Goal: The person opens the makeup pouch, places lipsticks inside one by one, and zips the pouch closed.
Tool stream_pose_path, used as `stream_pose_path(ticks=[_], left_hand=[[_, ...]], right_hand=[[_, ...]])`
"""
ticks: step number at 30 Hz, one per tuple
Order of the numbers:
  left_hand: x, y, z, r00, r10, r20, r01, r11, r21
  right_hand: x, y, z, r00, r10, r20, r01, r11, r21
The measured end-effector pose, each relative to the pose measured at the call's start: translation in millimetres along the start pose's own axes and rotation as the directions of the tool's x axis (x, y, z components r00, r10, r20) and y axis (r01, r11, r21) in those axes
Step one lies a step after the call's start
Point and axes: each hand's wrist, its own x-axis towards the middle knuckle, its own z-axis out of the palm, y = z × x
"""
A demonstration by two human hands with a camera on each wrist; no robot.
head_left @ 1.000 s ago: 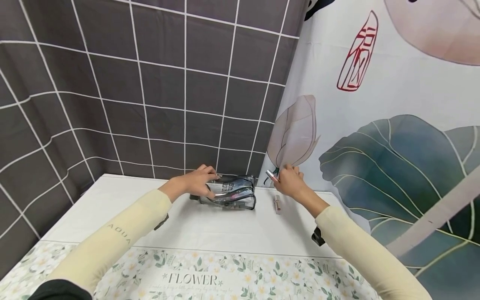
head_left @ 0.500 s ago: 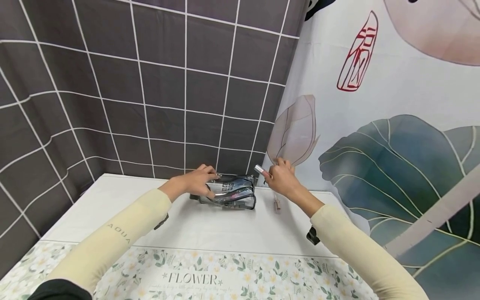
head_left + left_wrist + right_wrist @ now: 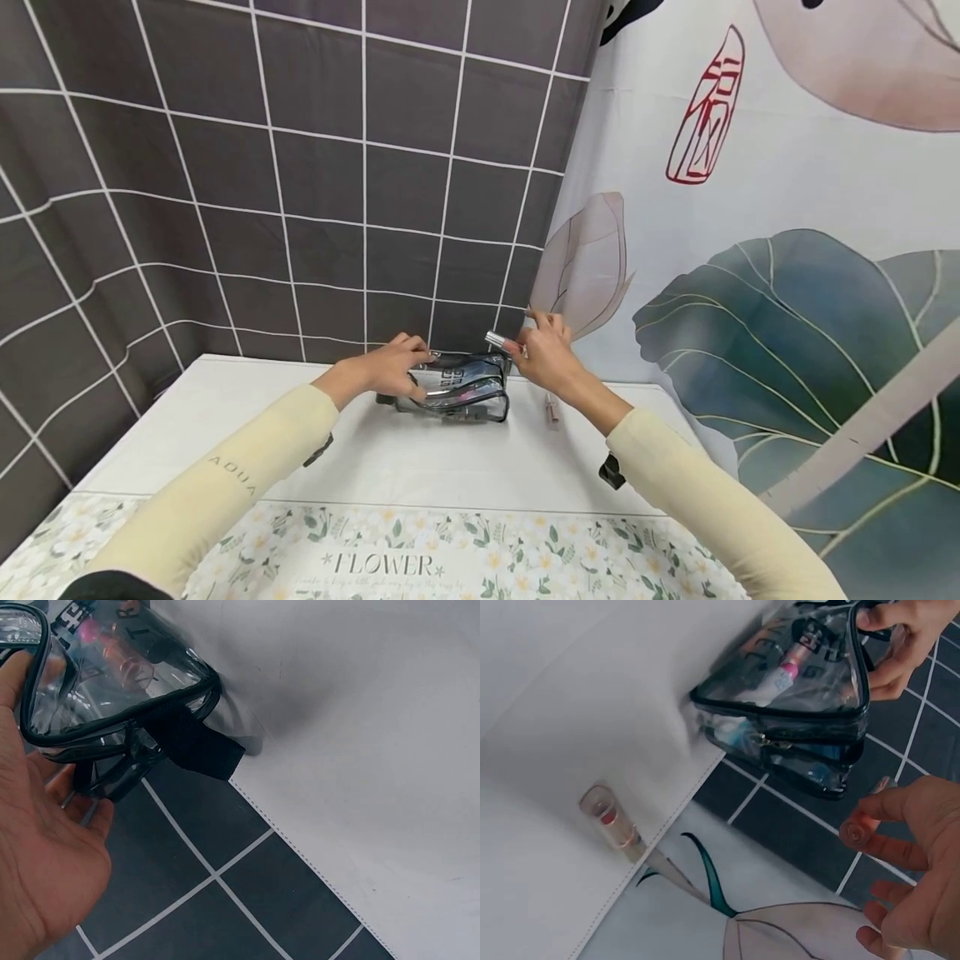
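A clear cosmetic pouch point(image 3: 468, 390) with black piping lies at the back of the white table, with several small items visible inside. My left hand point(image 3: 386, 367) holds its left end, thumb in front and fingers behind; in the left wrist view the thumb hooks over the pouch rim point(image 3: 34, 712). My right hand point(image 3: 551, 354) pinches a pinkish lip gloss tube point(image 3: 501, 342) with a silvery end, just above the pouch's right end. A lipstick point(image 3: 613, 823) with a clear cap lies on the table below my right hand.
Behind the table point(image 3: 442, 467) hangs a dark grey cloth point(image 3: 300, 167) with a white grid. A white cloth point(image 3: 652, 292) printed with lotus leaves hangs at the right. A floral mat point(image 3: 517, 550) covers the front.
My right hand has moved left and slightly up with the lip gloss tube, from above the lipstick to the pouch's right end. The left hand keeps its hold on the pouch.
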Motion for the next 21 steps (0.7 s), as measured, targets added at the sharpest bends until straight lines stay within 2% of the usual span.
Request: stream_pose_path(ticks=[7,15,21], left_hand=[[-1.5,-1.1,0.0,1.000,-0.002,-0.002,0.002,1.000,-0.002],[-2.1,0.0,-0.7,1.000,-0.002,0.007,0.002,1.000,0.002],[0.3,-2.2,0.3,1.000,-0.002,0.004,0.002,1.000,-0.008]], right_hand=[[1.8,-16,3,0.999,-0.009,0.032,0.009,1.000,-0.003],[2.8,-28,10,0.996,-0.073,0.056,0.074,0.997,-0.006],[6.4,-39,18,0.993,-0.088,0.081,0.089,0.996,-0.009]])
